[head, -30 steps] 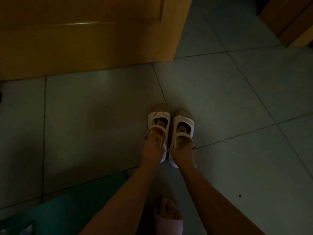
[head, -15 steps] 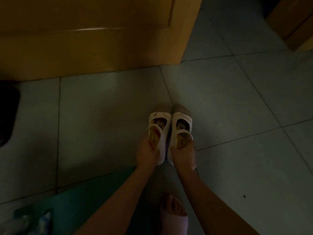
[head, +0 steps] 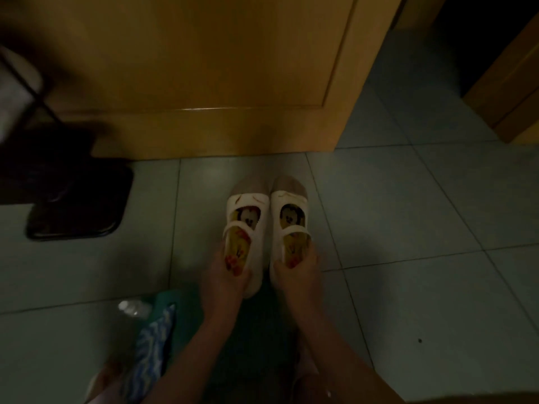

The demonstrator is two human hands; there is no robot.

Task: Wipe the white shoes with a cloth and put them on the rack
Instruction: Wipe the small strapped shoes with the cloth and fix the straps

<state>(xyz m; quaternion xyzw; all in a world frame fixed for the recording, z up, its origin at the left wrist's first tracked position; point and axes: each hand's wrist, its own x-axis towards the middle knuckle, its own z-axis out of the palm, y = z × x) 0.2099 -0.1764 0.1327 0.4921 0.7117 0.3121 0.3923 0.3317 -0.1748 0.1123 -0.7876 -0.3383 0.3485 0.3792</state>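
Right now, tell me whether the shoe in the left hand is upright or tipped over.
Upright: the left hand grips the white shoe at its heel, opening facing up, printed insole showing.

Left hand (head: 226, 277): fingers curled round the heel end of the left white shoe (head: 248, 217).
Right hand (head: 297, 277): grips the heel end of the right white shoe (head: 291, 217).
Left forearm (head: 186, 354): bare, extended forward.
Right forearm (head: 344, 360): bare, extended forward, angled inward.
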